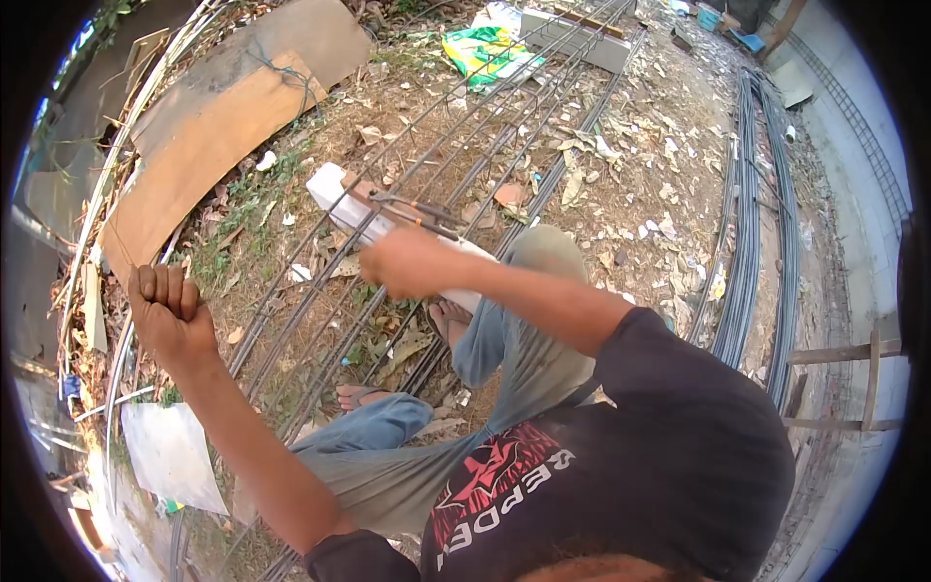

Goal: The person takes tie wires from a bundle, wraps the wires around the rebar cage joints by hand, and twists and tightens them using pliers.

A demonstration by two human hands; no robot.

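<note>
Out to the left, my left hand [175, 315] is raised in a closed fist, and a thin wire [118, 242] appears to rise from it. My right hand [412, 262] is curled and smeared by motion above the steel bars, so what its fingers hold, if anything, is hidden. Just beyond it, pincers [417, 207] with orange and dark handles rest on a white block [328, 186] that lies crosswise under the bars. Long steel reinforcing bars [427, 155] run from the lower left to the upper right, partly joined by crosspieces.
Bundles of steel rods [742, 242] lie on the right along a pale wall [853, 107]. Bent brown boards [208, 126] are at upper left, a white sheet [175, 456] below. A green-yellow sack [485, 53] and a grey block [582, 44] sit at the far end. Dry leaves cover the ground.
</note>
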